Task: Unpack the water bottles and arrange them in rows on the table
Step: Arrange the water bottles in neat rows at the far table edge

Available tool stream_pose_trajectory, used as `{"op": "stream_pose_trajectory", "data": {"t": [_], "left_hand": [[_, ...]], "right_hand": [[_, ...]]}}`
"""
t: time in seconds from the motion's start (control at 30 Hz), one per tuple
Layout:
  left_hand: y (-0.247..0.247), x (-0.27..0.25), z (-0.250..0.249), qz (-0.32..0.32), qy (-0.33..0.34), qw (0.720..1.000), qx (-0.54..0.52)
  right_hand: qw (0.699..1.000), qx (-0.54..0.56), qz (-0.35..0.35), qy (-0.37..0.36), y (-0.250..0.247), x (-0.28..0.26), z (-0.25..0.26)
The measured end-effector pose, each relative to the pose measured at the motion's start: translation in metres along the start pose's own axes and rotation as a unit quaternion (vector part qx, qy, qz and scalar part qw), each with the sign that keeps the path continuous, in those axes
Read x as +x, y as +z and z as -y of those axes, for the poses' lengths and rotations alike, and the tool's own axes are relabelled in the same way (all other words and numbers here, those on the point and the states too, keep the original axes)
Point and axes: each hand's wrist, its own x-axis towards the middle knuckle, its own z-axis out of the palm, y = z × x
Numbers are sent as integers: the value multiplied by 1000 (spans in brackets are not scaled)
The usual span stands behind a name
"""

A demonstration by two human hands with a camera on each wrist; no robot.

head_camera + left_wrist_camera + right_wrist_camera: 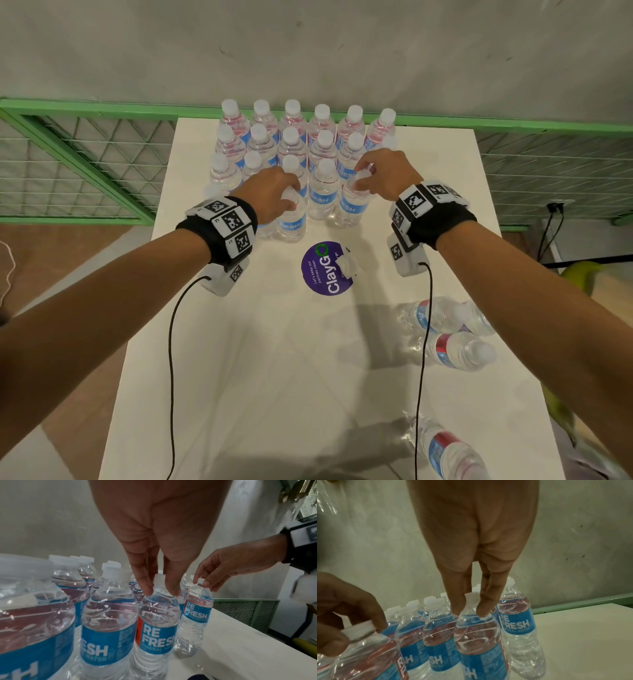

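Several clear water bottles with blue labels stand in rows (294,144) at the far end of the white table (274,359). My left hand (291,200) pinches the white cap of a front-row bottle (292,222); in the left wrist view its fingertips (147,591) straddle that cap (158,579). My right hand (361,180) grips the cap of another front-row bottle (352,209), two places to the right; the right wrist view shows its fingers (482,609) round the bottle's neck (476,635). One bottle (323,195) stands between them.
Three more bottles lie on their sides near the table's right edge (442,315) (459,351) (448,452). A purple round sticker (325,269) with a scrap of white paper sits mid-table. A green wire fence (85,161) runs behind the table. Cables hang from both wrists.
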Motion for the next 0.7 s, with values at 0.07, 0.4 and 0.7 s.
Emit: {"op": "stream_pose_trajectory", "data": {"t": [0.07,0.4,0.7], "left_hand": [[-1,0,0,-4,-5,1000,0],[-1,3,2,-4,6,1000,14],[-1,6,3,-5,11,1000,11]], "right_hand": [[1000,-7,-10,-9,1,3,1],[999,-21,-26,-22,0,10,7],[999,-25,-24,-22,-1,14,6]]}}
